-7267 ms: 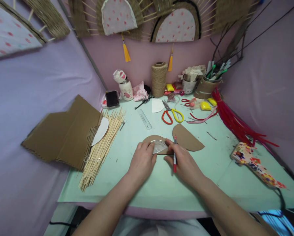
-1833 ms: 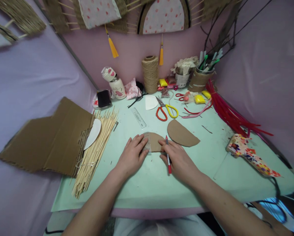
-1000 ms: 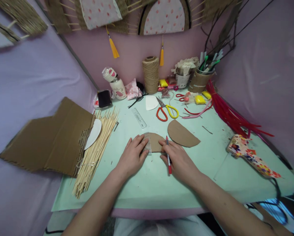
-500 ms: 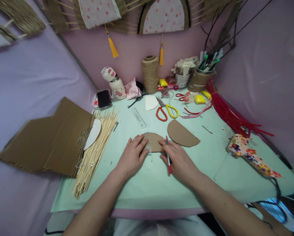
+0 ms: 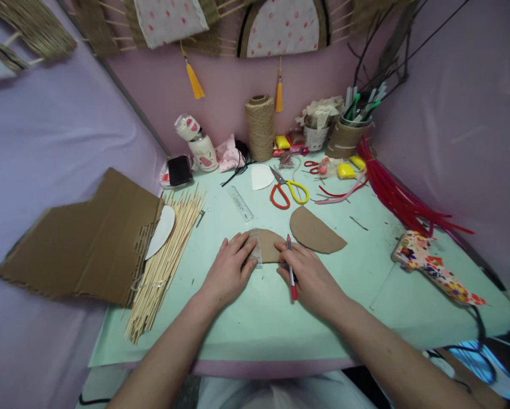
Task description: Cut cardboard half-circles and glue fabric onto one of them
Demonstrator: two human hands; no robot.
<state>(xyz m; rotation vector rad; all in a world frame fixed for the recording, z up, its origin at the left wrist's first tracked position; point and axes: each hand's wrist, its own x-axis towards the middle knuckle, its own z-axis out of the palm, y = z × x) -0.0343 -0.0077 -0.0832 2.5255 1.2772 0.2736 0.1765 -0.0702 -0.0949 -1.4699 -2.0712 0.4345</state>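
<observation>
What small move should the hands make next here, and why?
Probably bring the red pen to the straight edge of the clear protractor: the left hand presses the protractor onto the cardboard half-circle, that edge crosses the cardboard, and the right hand holds the pen close by, apart from the edge.

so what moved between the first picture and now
The clear protractor turned and slid left on the nearer cardboard half-circle, with the left hand on it; its visible straight edge now points away from the person. The right hand still holds the red marker. Scissors and ruler stayed put.
</observation>
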